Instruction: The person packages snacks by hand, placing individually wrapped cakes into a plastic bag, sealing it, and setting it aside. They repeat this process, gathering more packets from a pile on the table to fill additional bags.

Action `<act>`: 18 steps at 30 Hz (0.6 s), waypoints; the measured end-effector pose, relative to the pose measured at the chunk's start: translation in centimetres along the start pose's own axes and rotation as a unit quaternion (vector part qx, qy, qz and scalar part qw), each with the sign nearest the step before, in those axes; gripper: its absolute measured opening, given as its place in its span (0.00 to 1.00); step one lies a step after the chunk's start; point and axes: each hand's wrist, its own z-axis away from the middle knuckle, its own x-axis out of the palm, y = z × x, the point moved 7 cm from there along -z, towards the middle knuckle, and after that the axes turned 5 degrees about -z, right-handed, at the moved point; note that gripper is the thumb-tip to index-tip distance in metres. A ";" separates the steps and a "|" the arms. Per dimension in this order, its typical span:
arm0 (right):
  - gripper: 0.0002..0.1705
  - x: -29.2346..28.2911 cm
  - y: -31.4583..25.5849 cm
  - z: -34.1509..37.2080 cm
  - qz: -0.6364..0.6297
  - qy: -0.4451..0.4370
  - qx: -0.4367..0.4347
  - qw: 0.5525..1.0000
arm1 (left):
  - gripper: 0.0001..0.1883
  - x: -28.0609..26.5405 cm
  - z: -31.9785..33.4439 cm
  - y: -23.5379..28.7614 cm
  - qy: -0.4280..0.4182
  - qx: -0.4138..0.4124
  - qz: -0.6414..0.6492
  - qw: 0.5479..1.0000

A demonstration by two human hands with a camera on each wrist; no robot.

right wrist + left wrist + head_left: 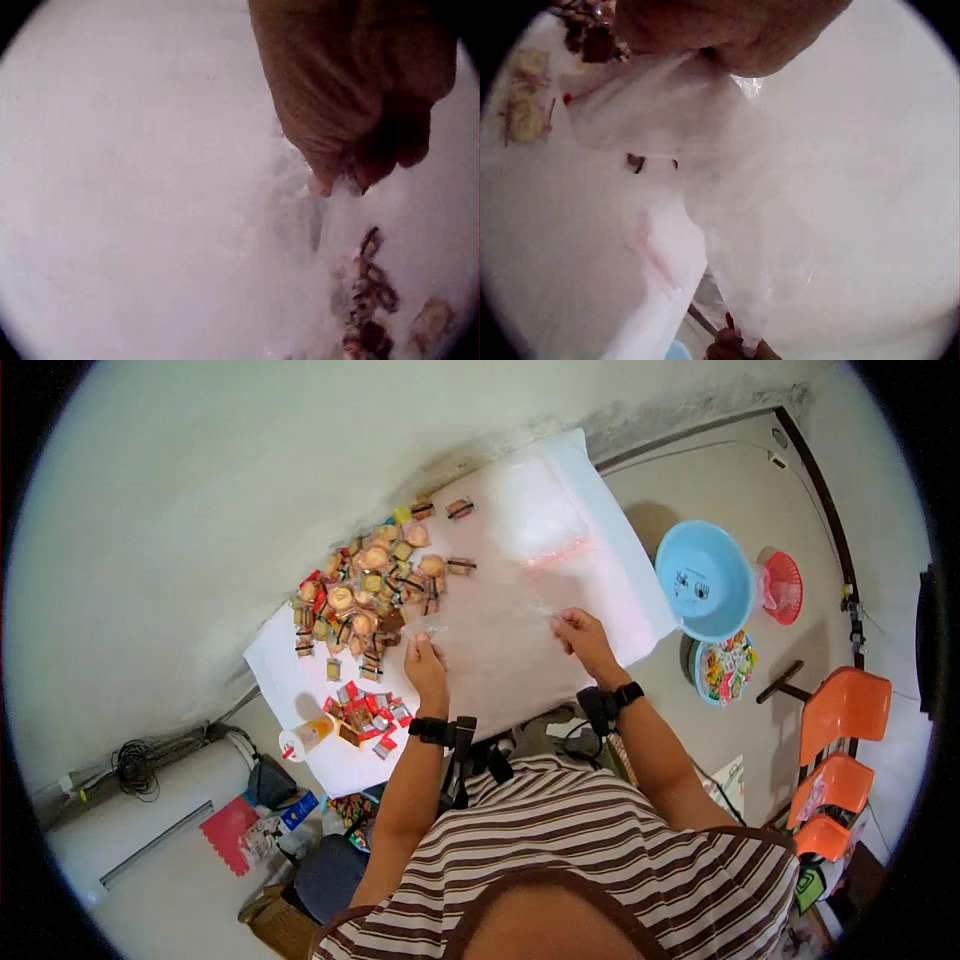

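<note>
A large clear plastic bag (497, 628) is stretched between my two hands above the white-covered table (630, 575). My left hand (426, 666) pinches its left top corner, and my right hand (588, 642) pinches the right one. In the left wrist view the thin film of the bag (660, 112) hangs from the left hand (727, 30). Wrinkled film also runs from the right hand's fingertips in the right wrist view, where the right hand (352, 90) is dark. Left of my left hand lies a heap of wrapped cakes and biscuits (370, 585).
Red-wrapped snacks (372, 712) and a lidded drink cup (306, 740) sit at the table's near left. On the floor to the right are a blue basin (705, 575), a red basket (784, 588) and a tub of wrapped items (727, 668). Orange chairs (843, 715) stand farther right.
</note>
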 end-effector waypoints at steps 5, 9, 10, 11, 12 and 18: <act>0.12 -7.6 3.8 -3.1 0.128 0.097 0.046 0.986 | 0.15 2.6 -1.4 -6.7 0.004 0.007 -0.197 0.980; 0.15 -12.5 9.9 -4.9 0.255 0.154 0.042 0.954 | 0.14 4.9 -2.4 -12.0 -0.009 0.041 -0.267 0.963; 0.15 -13.9 11.7 -4.8 0.257 0.162 0.053 0.951 | 0.14 5.4 -2.9 -13.5 -0.017 0.031 -0.269 0.963; 0.16 -14.0 11.0 -4.6 0.335 0.179 -0.018 0.925 | 0.14 5.9 -3.6 -14.8 -0.027 0.050 -0.293 0.955; 0.16 -13.6 10.1 -4.3 0.410 0.191 -0.086 0.888 | 0.14 6.5 -4.0 -15.8 -0.037 0.068 -0.316 0.946; 0.13 -12.8 10.2 -7.7 0.355 0.134 -0.074 0.922 | 0.15 7.5 -4.2 -16.6 -0.021 0.103 -0.396 0.912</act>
